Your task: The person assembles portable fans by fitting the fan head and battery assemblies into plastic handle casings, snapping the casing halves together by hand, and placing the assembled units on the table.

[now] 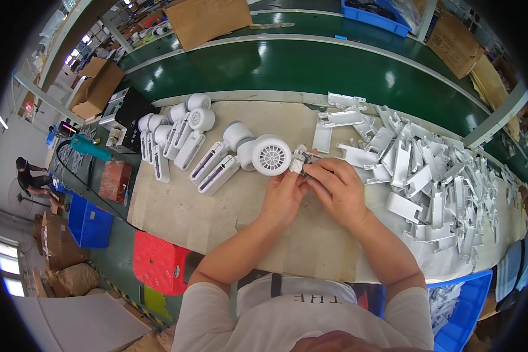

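Over the middle of the bench, my left hand [283, 198] is closed at the base of a white fan-like unit with a round slotted grille [271, 155]. My right hand [338, 189] pinches a small silvery-white part [299, 161] beside that grille, and the fingertips of both hands meet there. Fingers cover much of the part, so its exact shape is hidden. Left of the grille, two similar white units with long slotted handles [220, 174] lie side by side. Farther left several more such units [189, 148] lie in a group.
A large heap of white plastic shells [419, 170] covers the bench's right side. A green conveyor [311, 67] runs behind. At left are a teal power tool [89, 146], a black box [126, 120] and a red stool [158, 264]. A blue bin [469, 311] stands low at right.
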The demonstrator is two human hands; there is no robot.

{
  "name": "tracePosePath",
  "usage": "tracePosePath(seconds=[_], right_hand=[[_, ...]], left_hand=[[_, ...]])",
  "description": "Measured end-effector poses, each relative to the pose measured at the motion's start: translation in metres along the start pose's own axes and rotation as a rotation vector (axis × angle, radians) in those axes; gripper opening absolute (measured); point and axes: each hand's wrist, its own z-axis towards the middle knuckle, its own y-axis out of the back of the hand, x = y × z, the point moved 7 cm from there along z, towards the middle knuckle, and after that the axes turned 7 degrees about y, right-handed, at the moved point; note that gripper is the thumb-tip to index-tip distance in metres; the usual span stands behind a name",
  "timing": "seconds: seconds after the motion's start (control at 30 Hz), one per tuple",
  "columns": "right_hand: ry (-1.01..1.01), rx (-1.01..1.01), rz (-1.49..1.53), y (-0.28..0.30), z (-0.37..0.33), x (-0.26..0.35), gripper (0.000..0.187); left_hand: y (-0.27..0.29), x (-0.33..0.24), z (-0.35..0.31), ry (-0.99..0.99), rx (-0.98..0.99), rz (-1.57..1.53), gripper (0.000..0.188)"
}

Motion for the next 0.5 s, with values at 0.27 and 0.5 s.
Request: tracePosePath(seconds=[0.27, 0.5], right_hand=[[0.027, 0.004, -0.012, -0.0018, -0.0051, -0.0071, 0.029], [0.016, -0.004, 0.005, -0.0011, -0.0049, -0.0084, 0.029]], left_hand=[[0.0012, -0.0007, -0.0005, -0.01, -0.001, -0.007, 0.03], [0.0021, -0.0025, -0.0004, 0.018, -0.035, -0.017, 0.029]])
